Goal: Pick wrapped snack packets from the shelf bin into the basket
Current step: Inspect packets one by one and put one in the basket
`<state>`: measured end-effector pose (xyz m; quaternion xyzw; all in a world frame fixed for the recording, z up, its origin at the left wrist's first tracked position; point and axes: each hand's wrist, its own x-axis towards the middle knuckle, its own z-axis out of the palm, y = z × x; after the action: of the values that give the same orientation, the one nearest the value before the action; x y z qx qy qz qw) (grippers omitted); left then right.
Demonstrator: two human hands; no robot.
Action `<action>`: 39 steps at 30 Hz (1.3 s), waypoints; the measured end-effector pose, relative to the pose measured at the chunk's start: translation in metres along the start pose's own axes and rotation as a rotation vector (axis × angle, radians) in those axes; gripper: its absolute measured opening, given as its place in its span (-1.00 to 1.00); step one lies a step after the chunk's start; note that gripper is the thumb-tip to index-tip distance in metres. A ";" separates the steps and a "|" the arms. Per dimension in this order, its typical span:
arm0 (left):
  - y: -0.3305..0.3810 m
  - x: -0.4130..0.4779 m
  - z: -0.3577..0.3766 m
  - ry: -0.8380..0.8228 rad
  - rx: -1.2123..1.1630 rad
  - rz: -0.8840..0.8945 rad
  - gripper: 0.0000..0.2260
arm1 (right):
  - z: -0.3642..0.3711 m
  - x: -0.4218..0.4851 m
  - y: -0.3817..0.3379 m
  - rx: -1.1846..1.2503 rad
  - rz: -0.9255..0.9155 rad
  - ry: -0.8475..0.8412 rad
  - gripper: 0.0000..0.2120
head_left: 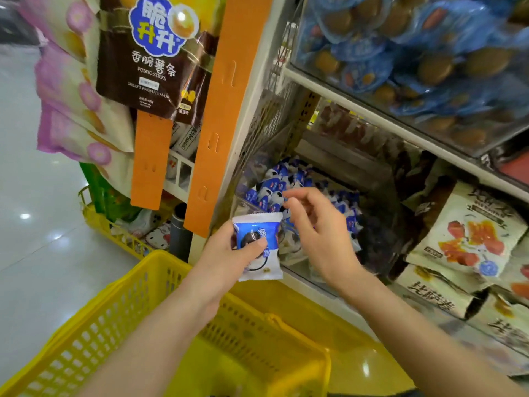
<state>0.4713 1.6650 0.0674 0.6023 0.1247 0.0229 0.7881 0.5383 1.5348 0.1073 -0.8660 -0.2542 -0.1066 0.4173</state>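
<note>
While the left hand [221, 253] pinches a packet [259, 227], basket [120, 319] at six o'clock, the right hand [317, 239], loosely spread, could scatter the pile [272, 187] from the bin [242, 204].

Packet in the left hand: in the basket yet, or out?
Out. The left hand grips the packet in the air, above the yellow basket, not inside it.

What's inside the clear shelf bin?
A pile of blue-and-white snack packets. The right hand and the held packet cover the front of the bin; that part cannot be seen.
</note>
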 end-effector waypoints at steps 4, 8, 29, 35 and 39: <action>-0.004 -0.006 -0.003 -0.027 0.114 0.023 -0.77 | 0.009 -0.033 -0.004 0.024 0.036 -0.123 -0.79; -0.009 -0.010 -0.007 -0.042 0.199 0.046 -0.80 | 0.013 -0.041 0.000 0.244 0.233 -0.174 -0.85; -0.021 -0.010 -0.001 0.052 0.131 0.018 -0.92 | 0.018 -0.048 0.013 -0.091 -0.178 -0.010 -0.97; -0.014 -0.007 -0.004 0.123 0.111 0.040 -0.71 | 0.011 -0.038 0.012 0.445 0.308 0.069 -0.96; -0.008 -0.007 -0.008 0.234 0.039 0.175 -0.89 | 0.007 -0.037 0.010 0.554 0.352 -0.021 -0.87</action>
<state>0.4623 1.6694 0.0589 0.6193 0.1632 0.1591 0.7513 0.5119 1.5224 0.0814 -0.7512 -0.1243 0.0495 0.6464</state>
